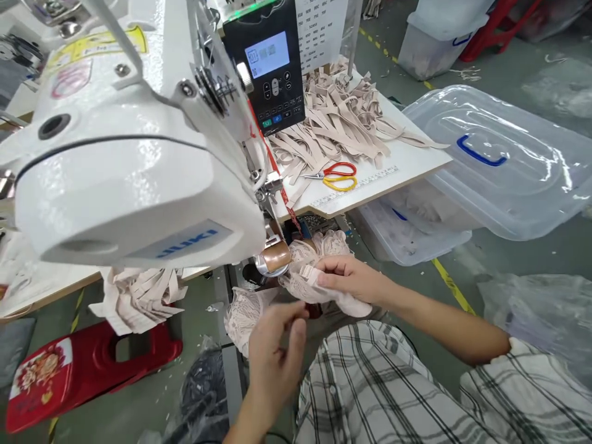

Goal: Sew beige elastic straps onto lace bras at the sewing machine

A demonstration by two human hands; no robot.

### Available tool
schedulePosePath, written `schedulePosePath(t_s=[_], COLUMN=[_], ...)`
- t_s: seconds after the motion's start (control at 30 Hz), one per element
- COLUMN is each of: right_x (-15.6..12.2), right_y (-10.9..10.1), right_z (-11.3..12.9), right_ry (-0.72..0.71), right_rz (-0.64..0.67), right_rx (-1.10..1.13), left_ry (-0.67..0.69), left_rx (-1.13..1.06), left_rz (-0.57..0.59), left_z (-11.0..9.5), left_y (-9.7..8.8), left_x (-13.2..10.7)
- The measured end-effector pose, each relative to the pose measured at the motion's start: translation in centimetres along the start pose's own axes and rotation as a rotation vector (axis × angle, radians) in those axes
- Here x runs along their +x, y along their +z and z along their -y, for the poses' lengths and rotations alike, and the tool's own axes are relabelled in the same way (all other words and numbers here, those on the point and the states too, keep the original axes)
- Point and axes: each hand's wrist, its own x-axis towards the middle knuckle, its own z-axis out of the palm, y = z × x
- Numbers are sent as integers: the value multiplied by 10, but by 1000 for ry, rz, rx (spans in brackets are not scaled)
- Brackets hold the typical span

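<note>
My right hand pinches a beige lace garment piece with a folded strap end, just beside the cylinder arm of the white sewing machine. My left hand is lower and nearer to me, its fingers curled and pinched together near a hanging part of the lace. What the left fingers hold, if anything, is too small to make out. More lace hangs behind the right hand.
A pile of beige strap strips and red-and-yellow scissors lie on the white table. Clear plastic bins stand at right. A red stool with more strips is at lower left. The machine's control panel is lit.
</note>
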Motion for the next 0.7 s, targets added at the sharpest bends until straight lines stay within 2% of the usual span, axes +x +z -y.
schedulePosePath(t_s=[0.07, 0.13, 0.17, 0.2, 0.27, 0.3, 0.37, 0.43, 0.5, 0.53, 0.6, 0.7], right_x=[0, 0, 0, 1, 4, 6, 13, 20, 24, 25, 23, 17], right_y=[2, 6, 8, 10, 12, 13, 12, 9, 6, 5, 4, 9], right_z=[6, 11, 12, 11, 3, -4, -19, -34, -42, -44, -45, -44], right_ry=[-2, -71, -140, -224, -418, -516, -704, -862, -942, -944, -883, -766], right_rz=[123, 268, 319, 335, 249, 169, 9, -69, -94, -102, -170, -289], right_rx=[-121, -350, -507, -688, -1073, -1235, -1440, -1486, -1436, -1389, -1273, -1131], left_ry=[146, 243, 222, 138, -160, -337, -680, -922, -1037, -1043, -979, -804], left_rx=[94, 210, 268, 311, 258, 122, -350, -886, -1208, -1269, -1239, -977], left_rz=[-60, 14, 77, 135, 228, 269, 343, 355, 302, 263, 166, 71], left_z=[-5, -6, -4, 0, 12, 19, 33, 44, 49, 50, 49, 46], left_y=[-4, -3, -1, 1, 6, 7, 11, 15, 20, 22, 24, 23], left_x=[8, 13, 16, 18, 23, 26, 31, 33, 31, 29, 24, 17])
